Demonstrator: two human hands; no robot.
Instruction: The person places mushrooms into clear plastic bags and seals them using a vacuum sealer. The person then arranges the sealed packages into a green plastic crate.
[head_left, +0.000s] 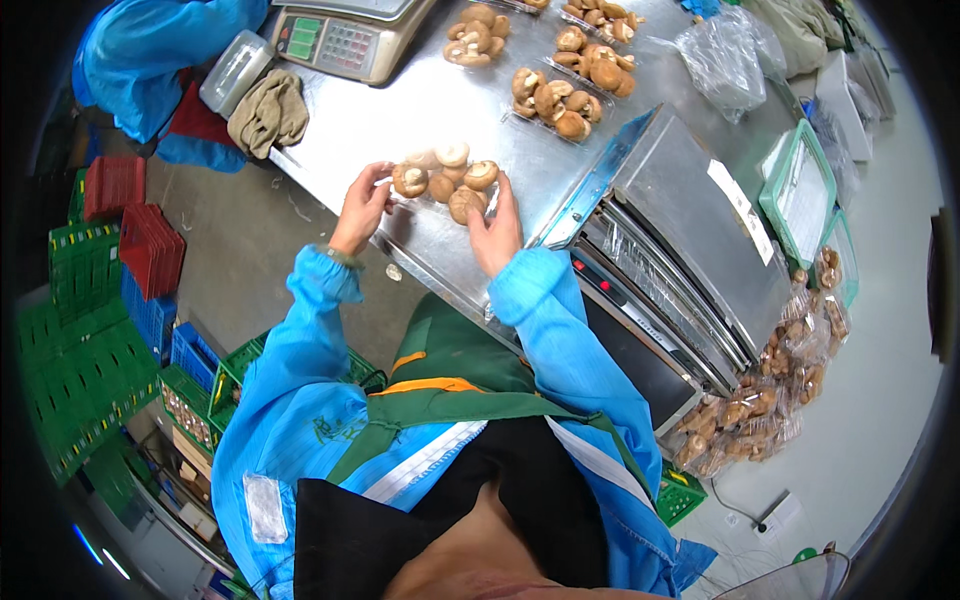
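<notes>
Brown shiitake mushrooms (440, 187) sit in a clear plastic tray (429, 207) near the front edge of the steel table (442, 255). My left hand (365, 210) grips the tray's left end, its fingertips beside the leftmost mushroom. At the other end, my right hand (496, 229) holds the tray, with the thumb near the front mushroom. Much of the tray is hard to make out under the glare. Whether it rests on the tabletop or is slightly raised, I cannot tell.
Right of my hands stands a film-wrapping machine (675, 240). Filled mushroom trays (556, 103) lie beyond my hands. A weighing scale (349, 41) and a cloth (268, 112) are at the far left, near a person's blue sleeve (161, 52). Wrapped mushroom packs (750, 412) pile up at right.
</notes>
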